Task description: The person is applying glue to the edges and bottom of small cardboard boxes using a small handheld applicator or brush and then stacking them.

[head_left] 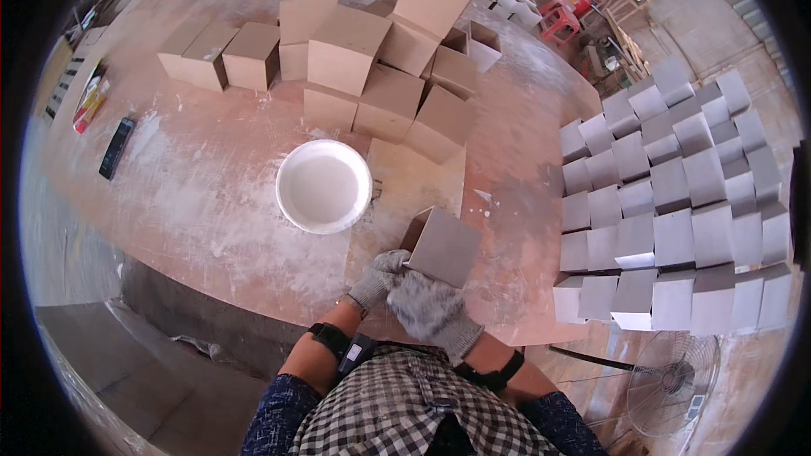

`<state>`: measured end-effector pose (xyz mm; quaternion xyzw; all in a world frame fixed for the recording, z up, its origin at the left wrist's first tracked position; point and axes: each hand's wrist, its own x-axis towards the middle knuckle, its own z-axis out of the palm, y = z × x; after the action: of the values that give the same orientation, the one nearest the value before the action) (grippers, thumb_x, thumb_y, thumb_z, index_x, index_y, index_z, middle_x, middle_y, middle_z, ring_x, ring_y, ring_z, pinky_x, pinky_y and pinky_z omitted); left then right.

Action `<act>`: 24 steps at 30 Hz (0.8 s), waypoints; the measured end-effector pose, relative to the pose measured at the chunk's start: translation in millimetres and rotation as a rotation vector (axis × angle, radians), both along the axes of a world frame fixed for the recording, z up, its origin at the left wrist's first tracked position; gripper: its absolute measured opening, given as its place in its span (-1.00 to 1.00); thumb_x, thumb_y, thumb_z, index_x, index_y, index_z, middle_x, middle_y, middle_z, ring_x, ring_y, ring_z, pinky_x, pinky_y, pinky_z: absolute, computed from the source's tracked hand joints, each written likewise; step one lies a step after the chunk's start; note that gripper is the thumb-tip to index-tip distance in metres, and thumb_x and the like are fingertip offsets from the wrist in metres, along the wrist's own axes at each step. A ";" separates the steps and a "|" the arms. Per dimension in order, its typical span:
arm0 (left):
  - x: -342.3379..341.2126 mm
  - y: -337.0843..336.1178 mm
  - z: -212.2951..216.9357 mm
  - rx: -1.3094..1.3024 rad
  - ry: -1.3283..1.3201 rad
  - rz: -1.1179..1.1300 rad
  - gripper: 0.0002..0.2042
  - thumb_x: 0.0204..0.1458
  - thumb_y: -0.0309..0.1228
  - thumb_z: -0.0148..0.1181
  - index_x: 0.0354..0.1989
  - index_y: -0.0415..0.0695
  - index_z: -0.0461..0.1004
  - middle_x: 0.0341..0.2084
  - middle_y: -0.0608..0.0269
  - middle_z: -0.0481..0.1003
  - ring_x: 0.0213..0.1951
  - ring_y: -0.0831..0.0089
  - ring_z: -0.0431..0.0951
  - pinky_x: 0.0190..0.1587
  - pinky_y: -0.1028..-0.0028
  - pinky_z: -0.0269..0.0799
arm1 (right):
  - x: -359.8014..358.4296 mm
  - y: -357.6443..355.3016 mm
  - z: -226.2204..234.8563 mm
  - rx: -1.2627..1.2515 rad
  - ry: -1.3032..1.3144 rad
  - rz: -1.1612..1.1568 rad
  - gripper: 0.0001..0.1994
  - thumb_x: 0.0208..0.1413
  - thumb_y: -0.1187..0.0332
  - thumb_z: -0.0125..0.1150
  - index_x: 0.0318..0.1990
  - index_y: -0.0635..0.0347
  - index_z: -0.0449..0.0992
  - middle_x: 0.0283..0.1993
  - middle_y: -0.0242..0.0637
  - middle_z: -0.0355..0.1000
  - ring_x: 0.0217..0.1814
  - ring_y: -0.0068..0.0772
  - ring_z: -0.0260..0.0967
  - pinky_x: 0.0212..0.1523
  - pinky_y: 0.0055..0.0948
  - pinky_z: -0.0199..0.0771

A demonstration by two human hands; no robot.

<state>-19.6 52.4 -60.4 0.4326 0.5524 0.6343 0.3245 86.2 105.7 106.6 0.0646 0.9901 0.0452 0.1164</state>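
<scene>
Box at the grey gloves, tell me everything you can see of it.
The box looks like cardboard, with a plain grey-brown panel facing up and an open, shadowed end at its left. It is askew, lower right of the white bowl in the view. The left grip and right grip, both gloved, appear to touch its near-left corner. Its underside is hidden.

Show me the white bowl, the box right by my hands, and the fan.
White bowl (324, 228), head view: on its near rim.
Near box (446, 248), head view: on its broad grey side.
Fan (677, 377), head view: on its hub.
</scene>
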 end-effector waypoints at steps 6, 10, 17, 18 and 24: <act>4.7 5.6 -26.4 -0.081 -0.583 -0.154 -0.75 -0.09 -0.46 0.33 -0.20 -0.15 0.50 -0.30 0.35 0.52 -0.25 0.51 0.49 -0.19 0.48 0.41 | 46.9 42.7 13.6 -0.374 0.639 -0.182 -0.92 0.01 0.38 0.21 -0.33 0.05 0.44 -0.45 -0.30 0.39 -0.45 -0.23 0.40 -0.47 -0.29 0.40; 0.9 6.3 -27.9 0.019 -0.753 -0.217 -0.76 -0.03 -0.53 0.29 -0.15 -0.15 0.49 -0.28 0.37 0.54 -0.22 0.62 0.47 -0.18 0.56 0.41 | 36.8 93.7 16.9 -0.305 0.683 -0.403 -0.95 0.10 0.34 0.12 -0.32 0.04 0.44 -0.41 -0.26 0.45 -0.40 -0.20 0.43 -0.44 -0.26 0.42; -3.5 6.1 -23.2 -0.074 -0.523 -0.153 -0.77 0.01 -0.51 0.27 -0.14 -0.18 0.48 -0.26 0.42 0.54 -0.23 0.66 0.46 -0.17 0.58 0.41 | 16.9 103.2 -12.4 -0.152 0.534 -0.321 -0.88 0.10 0.26 0.07 -0.31 0.08 0.41 -0.38 -0.15 0.39 -0.35 -0.08 0.41 -0.36 -0.22 0.44; -3.4 5.2 -12.6 -0.101 -0.259 -0.113 -0.77 -0.01 -0.53 0.27 -0.14 -0.20 0.48 -0.26 0.40 0.54 -0.23 0.64 0.48 -0.17 0.57 0.43 | 22.9 90.2 -10.9 -0.164 0.518 -0.301 -0.87 0.08 0.27 0.07 -0.28 0.08 0.41 -0.35 -0.15 0.39 -0.33 -0.09 0.42 -0.35 -0.23 0.45; 0.6 1.9 13.2 -0.001 -0.817 -0.171 -0.71 -0.09 -0.64 0.27 -0.14 -0.32 0.48 -0.26 0.25 0.55 -0.23 0.52 0.53 -0.19 0.54 0.51 | 79.4 5.1 -8.3 -0.130 0.399 -0.128 -0.83 0.06 0.24 0.08 -0.24 0.06 0.42 -0.21 -0.21 0.38 -0.24 -0.16 0.42 -0.35 -0.24 0.46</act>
<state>-19.0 54.3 -47.2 0.1896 0.3406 0.7243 0.5688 165.6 110.8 98.3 0.1273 0.9882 -0.0400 -0.0750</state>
